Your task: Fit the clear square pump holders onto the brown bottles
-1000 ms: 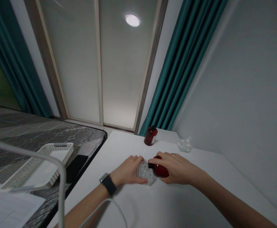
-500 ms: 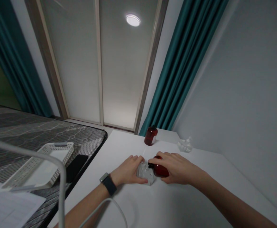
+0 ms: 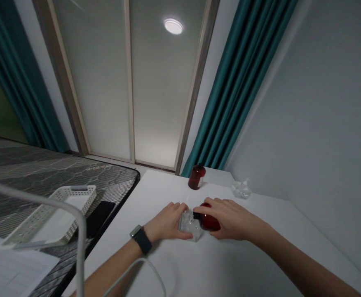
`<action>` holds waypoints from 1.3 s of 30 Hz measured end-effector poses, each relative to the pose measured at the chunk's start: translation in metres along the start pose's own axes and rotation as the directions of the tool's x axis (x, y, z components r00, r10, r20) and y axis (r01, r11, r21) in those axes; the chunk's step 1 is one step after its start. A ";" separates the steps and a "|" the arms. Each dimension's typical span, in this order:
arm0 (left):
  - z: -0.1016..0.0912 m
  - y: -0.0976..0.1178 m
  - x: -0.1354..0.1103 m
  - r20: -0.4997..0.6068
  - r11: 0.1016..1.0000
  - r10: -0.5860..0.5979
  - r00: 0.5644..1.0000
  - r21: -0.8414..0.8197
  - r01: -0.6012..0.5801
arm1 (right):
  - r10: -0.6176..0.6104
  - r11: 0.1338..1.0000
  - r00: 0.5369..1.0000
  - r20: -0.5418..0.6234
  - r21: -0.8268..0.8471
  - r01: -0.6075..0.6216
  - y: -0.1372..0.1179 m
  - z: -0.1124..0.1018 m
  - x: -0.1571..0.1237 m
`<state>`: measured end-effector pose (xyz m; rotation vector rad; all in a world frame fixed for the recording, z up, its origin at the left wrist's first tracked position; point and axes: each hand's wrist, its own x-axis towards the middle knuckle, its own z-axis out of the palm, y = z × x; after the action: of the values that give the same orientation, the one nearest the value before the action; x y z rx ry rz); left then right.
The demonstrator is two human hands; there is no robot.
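My right hand (image 3: 226, 216) is wrapped round a dark red bottle (image 3: 209, 222) with a black neck. The bottle is tilted onto its side, its neck pointing left over a clear, glass-like container (image 3: 190, 226). That container rests on the white table (image 3: 168, 264), and my left hand (image 3: 171, 222) grips its left side between thumb and fingers. What is inside the container cannot be made out. Farther back, a second dark red bottle (image 3: 195, 177) stands upright with a pale label on its side.
A crumpled clear plastic piece (image 3: 241, 189) lies at the table's right rear. To the left, a white perforated basket (image 3: 59, 214), a black flat object (image 3: 100, 218) and papers (image 3: 13, 268) lie on a grey patterned surface. A white cable (image 3: 81, 247) crosses the near left.
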<state>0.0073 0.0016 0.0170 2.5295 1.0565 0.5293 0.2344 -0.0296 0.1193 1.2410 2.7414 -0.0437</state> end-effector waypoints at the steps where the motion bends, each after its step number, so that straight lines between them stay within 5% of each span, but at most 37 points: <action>1: 0.000 0.000 0.000 0.002 1.000 0.001 1.000 0.001 -0.001 | -0.001 1.000 1.000 -0.002 -0.001 0.001 0.000 0.000 0.000; 39: -0.002 -0.001 -0.001 0.036 0.998 -0.005 0.999 -0.055 0.007 | 0.003 1.000 1.000 0.011 -0.004 -0.003 -0.001 -0.003 0.000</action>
<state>0.0050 0.0022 0.0183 2.4782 1.0229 0.5029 0.2335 -0.0301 0.1222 1.2399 2.7293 -0.0452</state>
